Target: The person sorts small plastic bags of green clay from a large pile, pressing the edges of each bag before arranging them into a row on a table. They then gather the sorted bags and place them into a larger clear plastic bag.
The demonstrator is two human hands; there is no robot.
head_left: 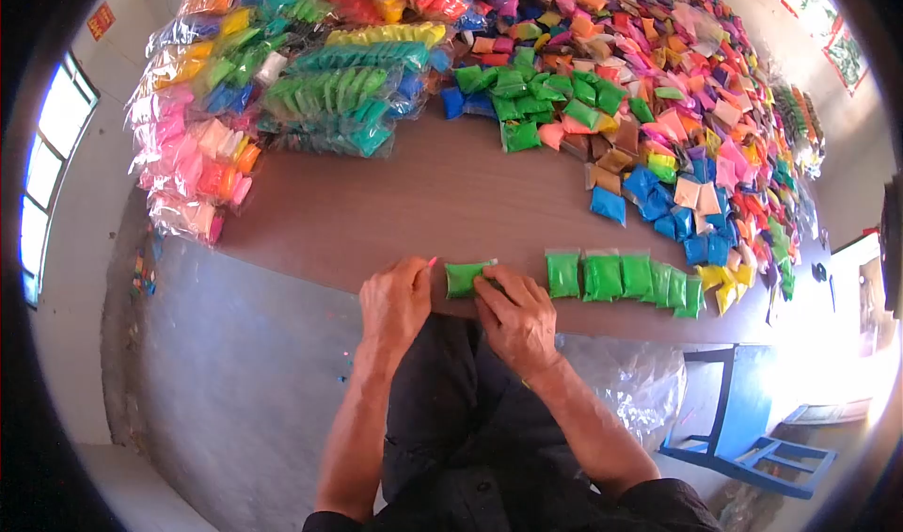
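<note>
Pinched under the right hand (515,317)'s fingertips, a green packet (465,278) lies at the table (395,212)'s near edge, centre frame. Left hand (395,301) rests curled beside it, apparently empty. Risk: a nudge may tip the packet off the edge. Both forearms reach upward, wrists bent.
</note>
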